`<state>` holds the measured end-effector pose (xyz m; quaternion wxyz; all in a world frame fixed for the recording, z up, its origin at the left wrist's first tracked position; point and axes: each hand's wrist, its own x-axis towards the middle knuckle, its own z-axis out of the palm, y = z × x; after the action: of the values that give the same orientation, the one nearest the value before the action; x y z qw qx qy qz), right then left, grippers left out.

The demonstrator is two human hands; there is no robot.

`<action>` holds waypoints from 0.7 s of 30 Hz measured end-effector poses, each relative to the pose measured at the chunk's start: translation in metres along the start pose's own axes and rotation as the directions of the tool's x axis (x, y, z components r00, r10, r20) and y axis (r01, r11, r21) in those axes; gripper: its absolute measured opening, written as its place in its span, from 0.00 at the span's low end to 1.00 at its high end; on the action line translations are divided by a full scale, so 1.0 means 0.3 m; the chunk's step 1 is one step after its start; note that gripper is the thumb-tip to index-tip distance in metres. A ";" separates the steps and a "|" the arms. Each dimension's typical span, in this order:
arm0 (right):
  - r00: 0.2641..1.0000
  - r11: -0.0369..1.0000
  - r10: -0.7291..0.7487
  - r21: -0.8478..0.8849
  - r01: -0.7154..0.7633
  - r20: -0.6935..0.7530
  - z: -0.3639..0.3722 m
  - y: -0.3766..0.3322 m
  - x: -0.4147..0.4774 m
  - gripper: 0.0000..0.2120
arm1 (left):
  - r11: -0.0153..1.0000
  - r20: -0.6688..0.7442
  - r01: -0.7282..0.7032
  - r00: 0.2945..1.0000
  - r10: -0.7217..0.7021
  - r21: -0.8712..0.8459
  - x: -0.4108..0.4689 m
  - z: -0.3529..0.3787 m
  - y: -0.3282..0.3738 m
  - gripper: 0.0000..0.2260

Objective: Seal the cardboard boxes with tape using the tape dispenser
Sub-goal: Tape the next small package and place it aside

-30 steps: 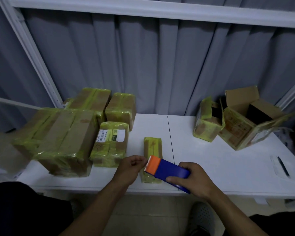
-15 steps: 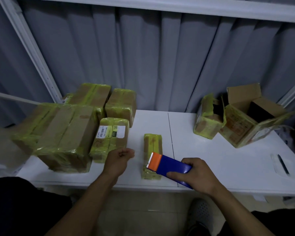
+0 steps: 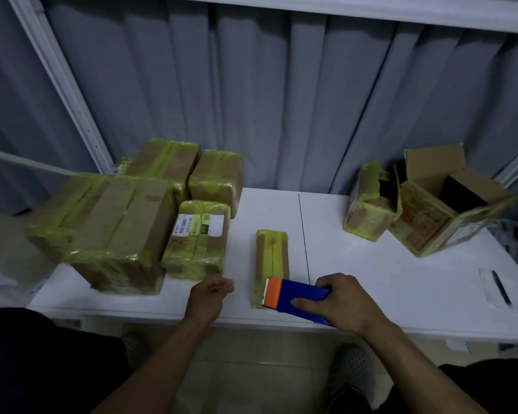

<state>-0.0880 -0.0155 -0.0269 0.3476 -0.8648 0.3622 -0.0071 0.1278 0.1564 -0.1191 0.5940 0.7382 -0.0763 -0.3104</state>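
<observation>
A narrow cardboard box point(image 3: 272, 258) wrapped in yellow-green tape lies lengthwise near the front edge of the white table point(image 3: 371, 279). My right hand point(image 3: 343, 303) grips a blue tape dispenser point(image 3: 296, 297) with an orange toothed end, held over the near end of that box. My left hand point(image 3: 209, 297) hovers left of the box with loosely curled fingers, holding nothing. A labelled taped box point(image 3: 198, 239) stands just beyond my left hand.
Several taped boxes crowd the table's left side, the largest point(image 3: 114, 231) at the front. Two opened boxes point(image 3: 371, 210) point(image 3: 443, 210) sit at the back right. A pen point(image 3: 501, 286) lies on paper at the right edge. A grey curtain hangs behind.
My left hand has let go of the dispenser's orange end and drawn back to the left of the narrow box. The dispenser stays over the box's near end.
</observation>
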 end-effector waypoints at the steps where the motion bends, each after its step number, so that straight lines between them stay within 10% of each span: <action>1: 1.000 0.999 0.007 -0.039 -0.007 0.002 0.006 -0.006 0.006 0.23 | 1.000 -0.004 0.011 1.000 -0.011 0.002 0.002 0.004 -0.012 0.05; 21: 0.985 0.961 0.165 -0.234 -0.150 0.044 0.057 -0.034 0.117 0.29 | 0.999 -0.057 0.028 0.998 -0.026 0.036 0.068 0.117 -0.142 0.02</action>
<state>-0.0514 -0.0223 -0.0420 0.2559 -0.8675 0.4171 0.0898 0.1139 0.1296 -0.1695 0.5782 0.7583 -0.0553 -0.2960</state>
